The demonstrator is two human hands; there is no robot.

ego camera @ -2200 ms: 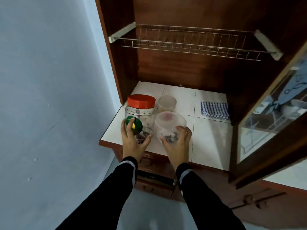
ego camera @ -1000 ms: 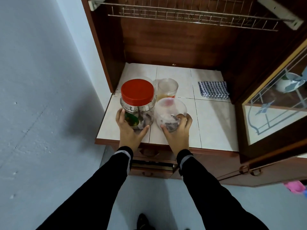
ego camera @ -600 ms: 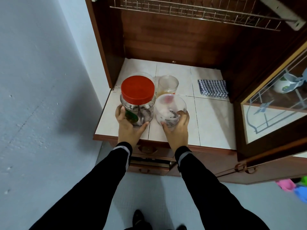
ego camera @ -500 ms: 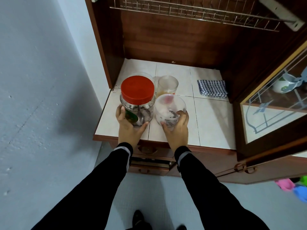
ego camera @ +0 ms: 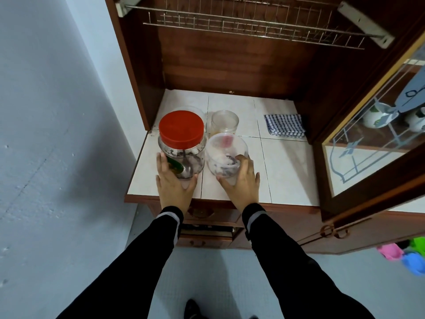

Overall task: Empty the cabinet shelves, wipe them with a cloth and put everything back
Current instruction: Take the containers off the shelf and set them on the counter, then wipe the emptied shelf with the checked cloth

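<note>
Both sit upright at 12 o'clock from us: our left hand curls round the red-lidded jar, right hand round the clear plastic container.

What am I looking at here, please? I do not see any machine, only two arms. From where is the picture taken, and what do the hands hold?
There is no machine here. A person works with bare hands, and the single camera sits on their head, looking forward and down. So the black sleeves entering from the bottom are the person's own arms. The left hand grips a jar with a red lid. The right hand grips a clear tub beside it. Both containers are at the front of the white tiled shelf of an open wooden cabinet. Behind them stands a small clear jar, and a folded blue checked cloth lies at the back right. A wire rack hangs above, and the glass door is swung open on the right.
</note>
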